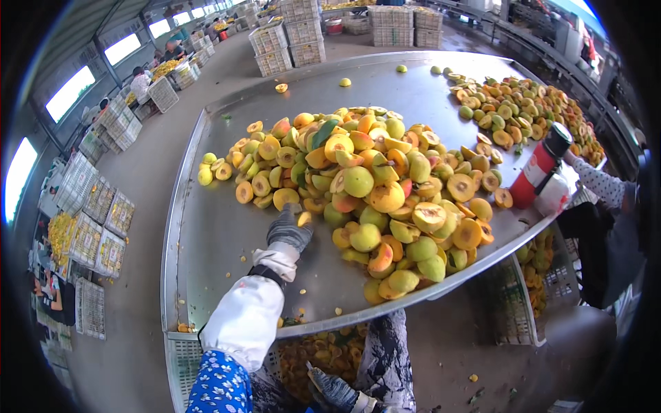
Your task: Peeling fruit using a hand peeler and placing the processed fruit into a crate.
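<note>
My left hand [290, 232], in a grey knit glove, reaches over the metal table at the near left edge of a heap of halved yellow peaches [384, 193]. A small orange peach piece [304, 219] sits at its thumb and fingertips. Below the table edge, my right hand [333, 388], also gloved, is closed around a small tool [310, 365]; only its pointed tip shows. Under that hand, between my knees, a crate holds many peach halves [330, 348]. A green leaf [324, 133] lies on top of the heap.
The metal table [222, 279] has a raised rim. A red flask [539, 165] and a white plastic bag [555, 193] stand at its right side, near another person's sleeve [599, 178]. Beyond lies a second peach heap [542, 103]. Stacked crates [304, 36] stand on the floor.
</note>
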`<move>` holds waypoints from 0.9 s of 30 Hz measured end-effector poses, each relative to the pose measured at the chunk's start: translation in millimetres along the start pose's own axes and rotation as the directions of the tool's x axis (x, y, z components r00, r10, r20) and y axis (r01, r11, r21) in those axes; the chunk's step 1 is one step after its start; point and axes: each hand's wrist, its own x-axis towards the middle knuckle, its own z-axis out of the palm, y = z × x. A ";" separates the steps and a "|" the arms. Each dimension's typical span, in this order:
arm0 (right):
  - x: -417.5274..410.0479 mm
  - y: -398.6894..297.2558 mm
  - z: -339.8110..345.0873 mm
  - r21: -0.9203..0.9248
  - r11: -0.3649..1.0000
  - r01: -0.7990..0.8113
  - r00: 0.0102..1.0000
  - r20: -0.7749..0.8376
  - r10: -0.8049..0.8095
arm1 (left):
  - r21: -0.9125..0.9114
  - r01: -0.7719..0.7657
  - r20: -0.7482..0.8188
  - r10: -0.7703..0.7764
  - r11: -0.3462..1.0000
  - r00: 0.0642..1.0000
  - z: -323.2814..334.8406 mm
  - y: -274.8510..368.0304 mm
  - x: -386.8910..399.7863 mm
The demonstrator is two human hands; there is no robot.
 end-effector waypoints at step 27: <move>31.2 -48.9 12.4 -0.137 0.988 -0.077 0.977 -0.209 0.047 | -0.816 0.215 0.266 -0.018 -0.537 0.964 -70.4 -52.9 -301.3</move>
